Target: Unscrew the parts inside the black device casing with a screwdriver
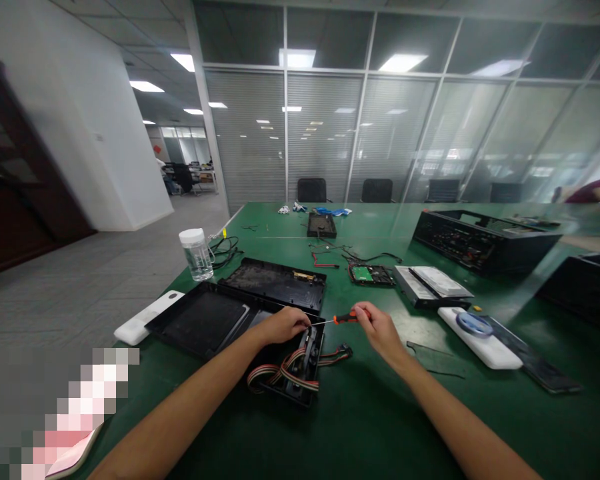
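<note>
My right hand [380, 330] grips the black-and-orange handle of a screwdriver [344, 318]. Its thin shaft points left, into the far corner of an open black plastic case [307, 398]. At that corner, close to the screwdriver's tip, the fingers of my left hand [289, 325] are pinched together; whatever is between them is too small to make out. Inside the case sits a dark module, and a ribbon of red, white and black wires [285, 370] loops out of it. The wires' black connector [345, 351] lies on the table to the right.
Left stand a large black panel [195, 320], another black cover [275, 280], a clear jar [197, 260] and a white box [147, 318]. To the right lie a green circuit board [363, 273], a silver drive unit [430, 283], a white bar [480, 340] and a black computer case [480, 243].
</note>
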Action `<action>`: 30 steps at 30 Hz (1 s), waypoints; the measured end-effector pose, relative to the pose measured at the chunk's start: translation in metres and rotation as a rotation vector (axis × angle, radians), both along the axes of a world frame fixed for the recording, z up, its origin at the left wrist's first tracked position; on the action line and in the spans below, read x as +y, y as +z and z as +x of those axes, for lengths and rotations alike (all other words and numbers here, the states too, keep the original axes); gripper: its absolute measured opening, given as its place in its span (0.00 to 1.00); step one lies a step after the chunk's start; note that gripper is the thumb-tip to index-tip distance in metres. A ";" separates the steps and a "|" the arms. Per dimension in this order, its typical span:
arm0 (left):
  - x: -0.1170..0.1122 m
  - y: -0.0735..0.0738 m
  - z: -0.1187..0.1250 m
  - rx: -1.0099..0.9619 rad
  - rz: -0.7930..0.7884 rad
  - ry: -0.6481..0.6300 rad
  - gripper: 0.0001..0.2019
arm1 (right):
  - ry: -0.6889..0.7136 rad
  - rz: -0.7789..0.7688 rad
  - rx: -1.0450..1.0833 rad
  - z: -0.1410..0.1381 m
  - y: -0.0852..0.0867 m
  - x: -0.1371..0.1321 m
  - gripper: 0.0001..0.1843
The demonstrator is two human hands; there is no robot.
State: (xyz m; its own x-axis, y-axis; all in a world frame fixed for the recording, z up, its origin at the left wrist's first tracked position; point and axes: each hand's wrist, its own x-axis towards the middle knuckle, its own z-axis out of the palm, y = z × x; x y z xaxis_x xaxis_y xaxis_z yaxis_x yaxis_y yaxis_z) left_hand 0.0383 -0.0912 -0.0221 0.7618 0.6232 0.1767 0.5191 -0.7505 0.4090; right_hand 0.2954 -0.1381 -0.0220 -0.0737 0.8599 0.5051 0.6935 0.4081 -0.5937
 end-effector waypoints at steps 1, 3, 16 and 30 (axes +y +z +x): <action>0.000 0.000 0.000 -0.001 0.000 -0.001 0.08 | -0.003 0.005 -0.027 0.000 0.000 -0.001 0.18; 0.000 -0.001 0.000 -0.006 0.002 -0.001 0.08 | 0.002 0.025 -0.076 -0.001 0.002 -0.003 0.18; -0.002 0.001 -0.001 0.005 0.006 -0.001 0.09 | 0.045 0.109 -0.196 -0.007 0.015 -0.008 0.16; -0.003 0.003 -0.001 0.001 0.028 -0.016 0.09 | 0.035 0.080 -0.260 -0.005 0.023 -0.012 0.17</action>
